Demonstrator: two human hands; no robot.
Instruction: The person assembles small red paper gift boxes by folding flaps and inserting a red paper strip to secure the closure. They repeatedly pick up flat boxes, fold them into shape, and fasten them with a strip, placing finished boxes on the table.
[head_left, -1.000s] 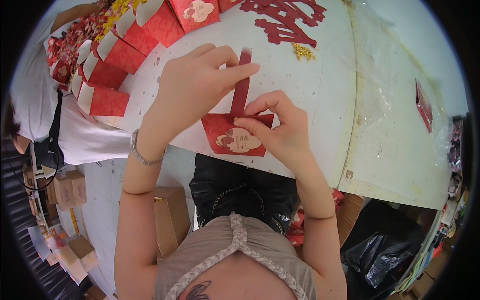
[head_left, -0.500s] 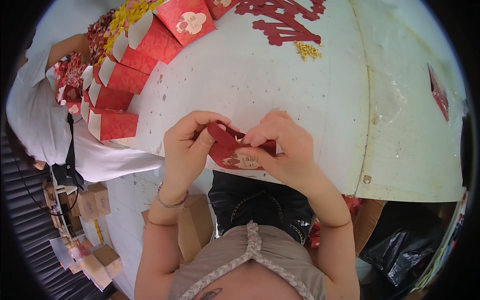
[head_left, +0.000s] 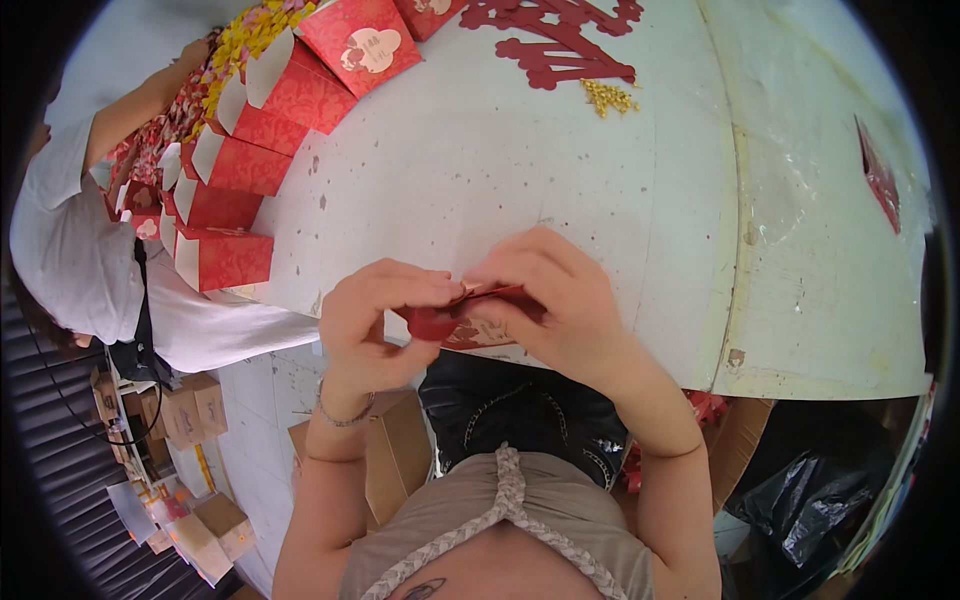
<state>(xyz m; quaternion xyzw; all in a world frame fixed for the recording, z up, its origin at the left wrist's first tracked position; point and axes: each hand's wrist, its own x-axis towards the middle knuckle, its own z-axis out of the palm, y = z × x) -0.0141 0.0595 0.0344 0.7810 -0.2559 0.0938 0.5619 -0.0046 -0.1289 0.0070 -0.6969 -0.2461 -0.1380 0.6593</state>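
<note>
Here's the small red box (head_left: pixel 482 335), tucked between the two hands! The dark red strip (head_left: pixel 431 324), standing straight up a second ago, is now curled over, pinched by the left hand (head_left: pixel 352 322), while the right hand (head_left: pixel 566 298) grips the box at its rim, so strip and rim look brought together. Beyond the right hand, small gold pieces (head_left: pixel 608 98) and loose red strips (head_left: pixel 545 72); out past the left hand, a row of red boxes (head_left: pixel 240 262).

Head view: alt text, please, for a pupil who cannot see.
The left hand and right hand hold a red box and a curled red strip at a white table. Beyond are flat strips, gold pieces and red boxes.
</note>
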